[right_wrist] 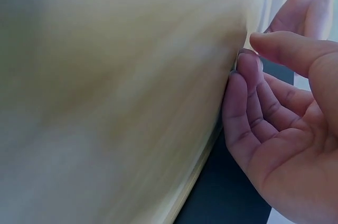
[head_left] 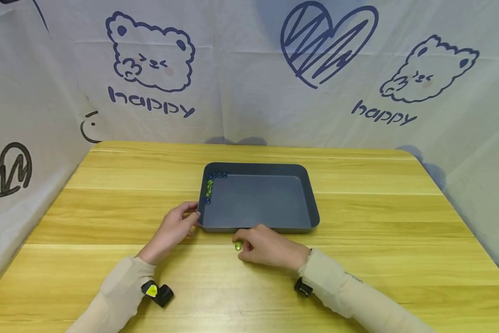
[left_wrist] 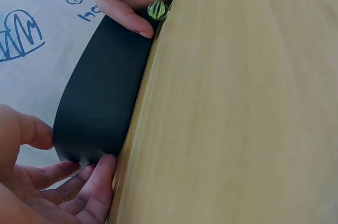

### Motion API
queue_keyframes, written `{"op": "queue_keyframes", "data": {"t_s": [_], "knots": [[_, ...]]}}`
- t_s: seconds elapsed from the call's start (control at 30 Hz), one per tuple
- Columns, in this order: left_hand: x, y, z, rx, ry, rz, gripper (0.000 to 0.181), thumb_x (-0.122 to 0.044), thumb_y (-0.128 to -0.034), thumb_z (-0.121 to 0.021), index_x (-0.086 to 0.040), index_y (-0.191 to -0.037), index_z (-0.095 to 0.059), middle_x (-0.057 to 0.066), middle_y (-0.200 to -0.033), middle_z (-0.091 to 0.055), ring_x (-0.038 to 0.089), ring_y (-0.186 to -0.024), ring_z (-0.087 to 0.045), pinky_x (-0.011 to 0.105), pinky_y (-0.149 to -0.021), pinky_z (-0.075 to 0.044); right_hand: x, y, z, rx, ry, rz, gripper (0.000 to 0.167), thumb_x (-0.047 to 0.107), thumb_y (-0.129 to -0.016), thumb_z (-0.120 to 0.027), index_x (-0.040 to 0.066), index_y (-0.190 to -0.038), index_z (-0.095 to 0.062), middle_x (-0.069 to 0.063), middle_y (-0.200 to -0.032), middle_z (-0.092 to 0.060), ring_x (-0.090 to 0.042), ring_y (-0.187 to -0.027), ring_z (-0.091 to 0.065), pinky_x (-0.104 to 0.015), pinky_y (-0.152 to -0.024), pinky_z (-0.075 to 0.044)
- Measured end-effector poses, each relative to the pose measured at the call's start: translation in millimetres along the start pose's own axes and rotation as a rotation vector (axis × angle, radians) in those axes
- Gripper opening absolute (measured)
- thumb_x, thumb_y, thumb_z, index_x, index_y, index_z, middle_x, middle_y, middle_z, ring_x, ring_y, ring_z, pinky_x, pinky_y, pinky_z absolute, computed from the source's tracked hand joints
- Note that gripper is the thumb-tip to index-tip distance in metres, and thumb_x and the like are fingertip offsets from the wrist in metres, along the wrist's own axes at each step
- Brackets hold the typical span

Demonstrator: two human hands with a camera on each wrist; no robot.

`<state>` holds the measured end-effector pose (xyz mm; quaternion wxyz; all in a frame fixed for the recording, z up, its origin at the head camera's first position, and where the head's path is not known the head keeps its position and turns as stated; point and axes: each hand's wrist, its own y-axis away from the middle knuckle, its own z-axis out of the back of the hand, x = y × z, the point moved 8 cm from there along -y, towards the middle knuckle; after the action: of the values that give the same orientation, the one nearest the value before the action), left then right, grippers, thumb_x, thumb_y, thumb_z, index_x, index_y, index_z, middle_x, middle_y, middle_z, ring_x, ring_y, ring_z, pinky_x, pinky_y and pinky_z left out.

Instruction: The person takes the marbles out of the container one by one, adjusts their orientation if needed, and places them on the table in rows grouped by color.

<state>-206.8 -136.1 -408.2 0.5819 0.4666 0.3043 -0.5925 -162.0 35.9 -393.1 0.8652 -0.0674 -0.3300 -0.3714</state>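
A dark grey rectangular tray (head_left: 258, 203) sits on the wooden table. Along its left wall and far left corner lie several blue marbles (head_left: 208, 200) and green marbles (head_left: 209, 187). My left hand (head_left: 178, 226) touches the outside of the near left corner with thumb and fingertips, as the left wrist view also shows. In front of the near wall, my right hand (head_left: 270, 247) has its thumb and index finger apart around a green marble (head_left: 238, 246). This marble (left_wrist: 158, 10) appears low by the tabletop in the left wrist view; the right wrist view hides it.
The wooden tabletop (head_left: 378, 222) extends on both sides of the tray. Behind it hangs a white cloth (head_left: 241, 111) with blue drawings. A black strap device (head_left: 159, 293) is on the left wrist, another (head_left: 303, 287) on the right.
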Motion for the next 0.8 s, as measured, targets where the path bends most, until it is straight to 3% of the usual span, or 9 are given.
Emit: {"op": "queue_keyframes", "data": {"t_s": [0.6, 0.7, 0.8], "knots": [[1.6, 1.3, -1.0, -0.002, 0.011, 0.007, 0.044, -0.013, -0.1008, -0.045, 0.007, -0.140, -0.042, 0.025, -0.133, -0.049, 0.026, -0.097, -0.059, 0.031, -0.070, -0.050, -4.4, 4.3, 0.4, -0.022, 0.060, -0.026, 0.034, 0.009, -0.092, -0.064, -0.001, -0.124, -0.060, 0.012, -0.063, -0.052, -0.001, -0.052, -0.043, -0.019, -0.061, -0.044], [2.2, 0.9, -1.2, 0.002, 0.013, 0.007, 0.045, -0.013, -0.1007, -0.045, 0.007, -0.140, -0.041, 0.025, -0.133, -0.049, 0.026, -0.097, -0.059, 0.031, -0.070, -0.050, -3.1, 6.4, 1.5, -0.045, 0.120, -0.031, 0.034, 0.009, -0.092, -0.063, -0.001, -0.124, -0.060, 0.009, -0.057, -0.047, -0.002, -0.047, -0.035, -0.018, -0.052, -0.038], [1.7, -0.5, -0.9, 0.008, 0.011, 0.003, 0.045, -0.014, -0.1008, -0.045, 0.007, -0.141, -0.041, 0.025, -0.133, -0.049, 0.026, -0.097, -0.058, 0.031, -0.070, -0.051, 0.0, 8.8, 3.9, -0.093, 0.245, -0.016, 0.027, 0.010, -0.093, -0.062, 0.000, -0.118, -0.063, 0.006, -0.055, -0.043, -0.003, -0.044, -0.029, -0.019, -0.044, -0.030]]}}
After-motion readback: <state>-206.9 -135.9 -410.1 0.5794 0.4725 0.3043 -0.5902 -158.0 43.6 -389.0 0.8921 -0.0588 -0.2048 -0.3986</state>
